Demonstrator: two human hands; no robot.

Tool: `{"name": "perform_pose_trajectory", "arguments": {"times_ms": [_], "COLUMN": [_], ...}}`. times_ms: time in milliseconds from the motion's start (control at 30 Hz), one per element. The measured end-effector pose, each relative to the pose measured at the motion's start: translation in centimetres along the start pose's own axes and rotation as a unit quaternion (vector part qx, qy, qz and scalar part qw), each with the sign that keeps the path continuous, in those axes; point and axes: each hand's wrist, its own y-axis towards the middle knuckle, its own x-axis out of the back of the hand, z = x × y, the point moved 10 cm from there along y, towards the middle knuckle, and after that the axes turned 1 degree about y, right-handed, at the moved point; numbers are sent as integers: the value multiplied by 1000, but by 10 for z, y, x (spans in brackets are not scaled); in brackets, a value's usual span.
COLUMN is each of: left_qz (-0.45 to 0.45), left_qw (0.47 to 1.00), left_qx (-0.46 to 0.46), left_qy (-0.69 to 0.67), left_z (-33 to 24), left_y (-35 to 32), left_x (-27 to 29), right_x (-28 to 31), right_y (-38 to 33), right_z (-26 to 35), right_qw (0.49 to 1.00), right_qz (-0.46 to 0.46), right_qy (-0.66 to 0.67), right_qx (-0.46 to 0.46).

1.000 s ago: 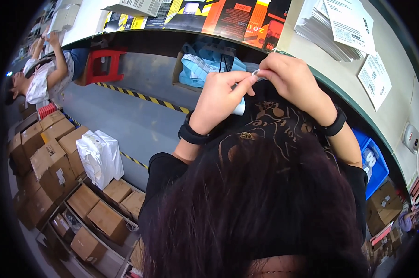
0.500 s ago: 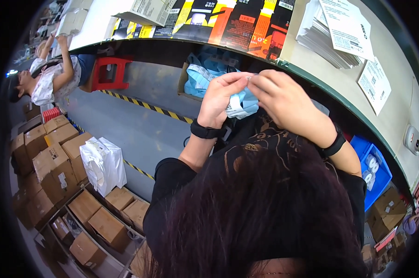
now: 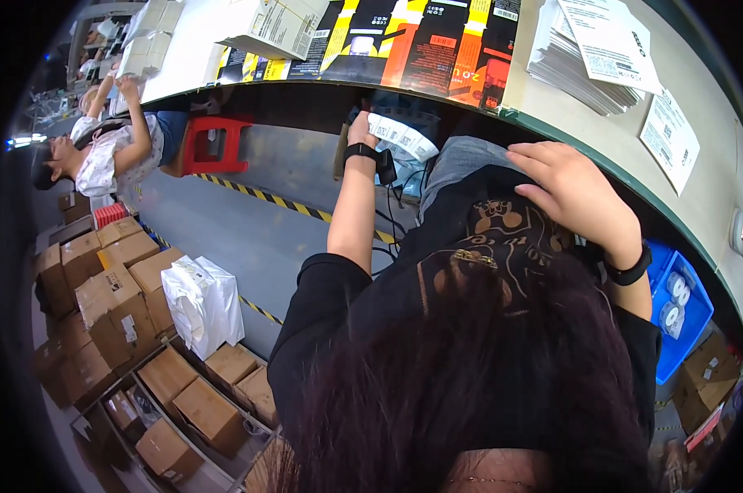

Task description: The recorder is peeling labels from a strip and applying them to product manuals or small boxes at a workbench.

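My left hand (image 3: 361,130) reaches down beneath the front edge of the workbench, closed on a strip of white printed labels (image 3: 402,136) that curves out to the right. Its fingertips are partly hidden in the shadow there. More light-blue label strip (image 3: 408,164) lies behind and below, in a cardboard box (image 3: 339,153) under the bench. My right hand (image 3: 564,177) hovers over my lap beside the bench edge. Its fingers are stretched out, and nothing is in them.
Flat black, orange and yellow cartons (image 3: 412,49) lie on the workbench (image 3: 527,103), beside a paper stack (image 3: 581,70). A blue bin (image 3: 690,316) with label rolls stands at right. Behind me left are brown boxes (image 3: 112,308), a red stool (image 3: 215,145) and a person (image 3: 117,148).
My hands were together at the label strip and have parted. The left went down under the bench with the strip; the right let go and moved right, fingers extended.
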Motion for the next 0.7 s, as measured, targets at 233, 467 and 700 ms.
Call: {"name": "perform_pose_trajectory", "arguments": {"times_ms": [233,467,700], "left_qz": [-52,-48,-26], "left_qw": [997,914,562], "left_qx": [42,-94,-301], "left_qy": [43,391,770], "left_z": [-4,-43,-67], "left_y": [68,89,85], "left_x": [30,19,-31], "right_x": [-4,-9,-12], "right_y": [-31,-35,-31], "right_z": [-42,-55,-57], "right_qw": [993,985,983], "right_qz": [4,1,-4], "right_qy": [45,88,103], "right_qx": [-106,-152,-152]}}
